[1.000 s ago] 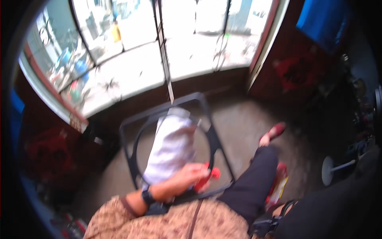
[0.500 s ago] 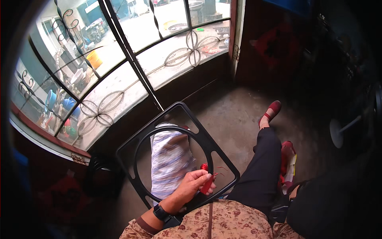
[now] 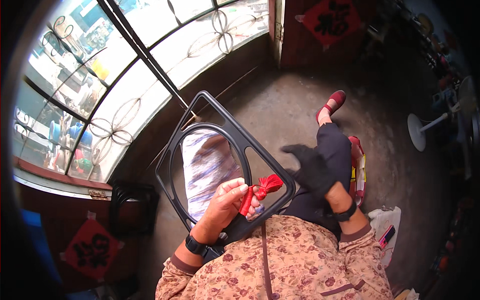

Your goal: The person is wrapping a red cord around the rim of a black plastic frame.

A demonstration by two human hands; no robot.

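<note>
My bare left hand (image 3: 231, 201) pinches a red tassel (image 3: 246, 202) between thumb and fingers. Its bound red stem points down, and its knot and frayed tuft stick out to the right. The tassel is beside the inner ring of a black square frame (image 3: 260, 157) with a large round opening, which leans tilted against my lap. My right hand (image 3: 312, 170), in a black glove, hovers over my dark trouser leg, right of the frame. Its thumb side stretches out to the left, and I see nothing in it. Both wrists wear black bands.
A patterned pale cloth (image 3: 207, 165) shows through the frame's opening. Glazed doors (image 3: 150, 75) with metal scrollwork stand ahead on the left. A dark folding stool (image 3: 132, 207) is near the left wall. A white fan stand (image 3: 417, 131) and a red bag (image 3: 356, 170) are to my right.
My gloved right hand has come into view over my leg. The tassel's full red tuft now shows on the right of my left hand. The view has shifted, showing more of my lap.
</note>
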